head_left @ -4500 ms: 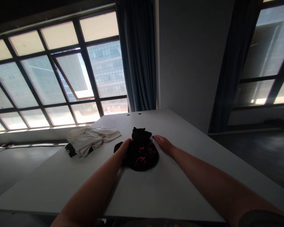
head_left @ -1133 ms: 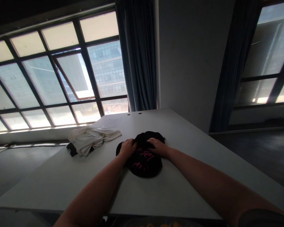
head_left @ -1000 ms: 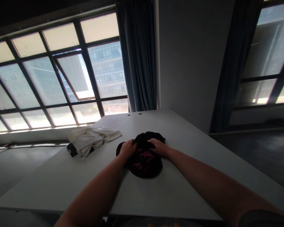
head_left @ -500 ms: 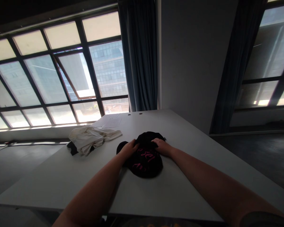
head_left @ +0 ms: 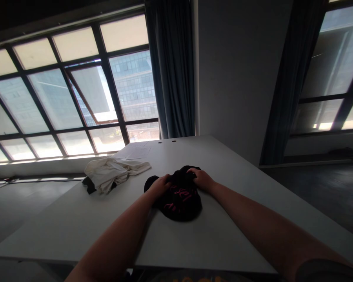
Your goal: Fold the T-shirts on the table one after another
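A bunched black garment with pink lettering lies on the white table in front of me. Its exact kind is hard to make out. My left hand grips its upper left part, fingers curled into the cloth. At the upper right edge my right hand pinches a fold of the same fabric. Parts of the fingertips on both sides blend into the dark cloth. Farther left rests a crumpled white garment with dark patches at its lower edge, apart from both hands.
The white table stretches away from me. Sheets of paper lie near its far left, and two dark round holes sit close to the far end. Beyond stand a dark blue curtain, large windows and a grey pillar.
My right hand has shifted slightly, bunching the top right of the black garment inward so its upper edge looks more folded. The left hand stays almost in place.
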`<state>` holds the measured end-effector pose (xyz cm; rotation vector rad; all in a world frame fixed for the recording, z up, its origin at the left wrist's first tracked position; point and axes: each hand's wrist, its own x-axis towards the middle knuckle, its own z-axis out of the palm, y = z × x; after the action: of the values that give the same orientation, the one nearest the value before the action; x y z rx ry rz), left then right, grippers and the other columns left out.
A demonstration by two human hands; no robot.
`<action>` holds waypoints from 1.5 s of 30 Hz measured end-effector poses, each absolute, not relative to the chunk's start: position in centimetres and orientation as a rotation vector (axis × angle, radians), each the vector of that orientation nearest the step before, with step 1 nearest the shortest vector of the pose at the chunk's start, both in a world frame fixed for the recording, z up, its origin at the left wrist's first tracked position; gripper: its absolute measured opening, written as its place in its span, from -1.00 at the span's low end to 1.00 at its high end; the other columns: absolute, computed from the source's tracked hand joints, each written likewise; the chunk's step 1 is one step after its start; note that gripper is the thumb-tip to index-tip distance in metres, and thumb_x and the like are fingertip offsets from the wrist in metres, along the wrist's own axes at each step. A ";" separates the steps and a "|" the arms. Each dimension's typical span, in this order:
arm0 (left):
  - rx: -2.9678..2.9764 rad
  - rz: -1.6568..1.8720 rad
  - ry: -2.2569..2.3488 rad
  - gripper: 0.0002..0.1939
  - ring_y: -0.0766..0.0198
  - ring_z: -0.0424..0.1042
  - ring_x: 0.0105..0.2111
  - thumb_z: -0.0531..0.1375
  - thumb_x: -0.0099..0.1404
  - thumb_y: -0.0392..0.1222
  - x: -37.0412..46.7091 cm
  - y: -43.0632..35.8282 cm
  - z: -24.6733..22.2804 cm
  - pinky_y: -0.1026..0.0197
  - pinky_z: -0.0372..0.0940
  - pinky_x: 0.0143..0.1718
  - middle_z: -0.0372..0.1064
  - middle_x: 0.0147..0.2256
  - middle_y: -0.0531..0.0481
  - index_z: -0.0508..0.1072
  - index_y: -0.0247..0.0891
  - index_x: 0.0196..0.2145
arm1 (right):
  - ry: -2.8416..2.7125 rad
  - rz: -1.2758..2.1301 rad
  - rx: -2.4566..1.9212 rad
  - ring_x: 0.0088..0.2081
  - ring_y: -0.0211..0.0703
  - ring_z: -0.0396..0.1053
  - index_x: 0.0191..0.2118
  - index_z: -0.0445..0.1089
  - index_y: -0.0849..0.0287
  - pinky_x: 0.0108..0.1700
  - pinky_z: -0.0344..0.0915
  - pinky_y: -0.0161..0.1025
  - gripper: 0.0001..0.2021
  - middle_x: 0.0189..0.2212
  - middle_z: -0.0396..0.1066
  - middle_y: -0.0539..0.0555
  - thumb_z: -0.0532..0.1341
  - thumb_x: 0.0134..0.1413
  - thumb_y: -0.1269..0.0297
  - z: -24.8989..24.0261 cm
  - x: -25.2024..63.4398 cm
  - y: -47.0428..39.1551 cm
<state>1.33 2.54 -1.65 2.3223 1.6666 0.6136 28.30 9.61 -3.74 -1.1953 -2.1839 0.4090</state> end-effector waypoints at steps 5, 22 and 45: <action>2.304 0.580 1.900 -0.72 0.01 0.58 -0.05 0.09 0.49 -0.09 1.7 2.4 -1.5 0.13 0.34 -0.06 0.61 -0.10 -0.12 0.48 -0.13 0.06 | -2.279 0.274 -1.272 -0.18 -0.07 0.49 -0.05 0.55 0.07 -0.11 0.25 -0.25 -0.67 -0.23 0.59 0.05 0.20 0.06 0.37 -3.2 27.7 8.5; 2.140 0.606 2.333 -0.64 -0.07 0.48 0.12 -0.03 0.54 -0.02 1.4 2.8 -0.8 -0.12 0.11 0.25 0.59 -0.06 -0.27 0.49 -0.21 0.00 | -2.367 0.410 -1.051 -0.11 -0.02 0.52 -0.03 0.56 0.10 -0.04 0.32 -0.19 -0.66 -0.14 0.59 0.11 0.18 0.34 0.00 -4.0 27.7 8.8; 2.535 0.734 1.722 -0.59 0.07 0.16 0.39 0.14 0.28 -0.41 -0.2 3.5 -2.1 0.00 0.06 0.44 0.17 0.40 -0.04 0.59 -0.12 0.00 | -2.278 0.318 -1.315 0.43 0.21 0.10 0.20 0.46 0.20 0.47 -0.06 0.16 -0.54 0.31 0.30 0.31 0.28 0.23 0.16 -6.4 27.7 11.4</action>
<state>-0.21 3.50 -2.14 2.5350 1.7222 0.7339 27.74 11.38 -6.36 -1.3146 -2.2779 0.3176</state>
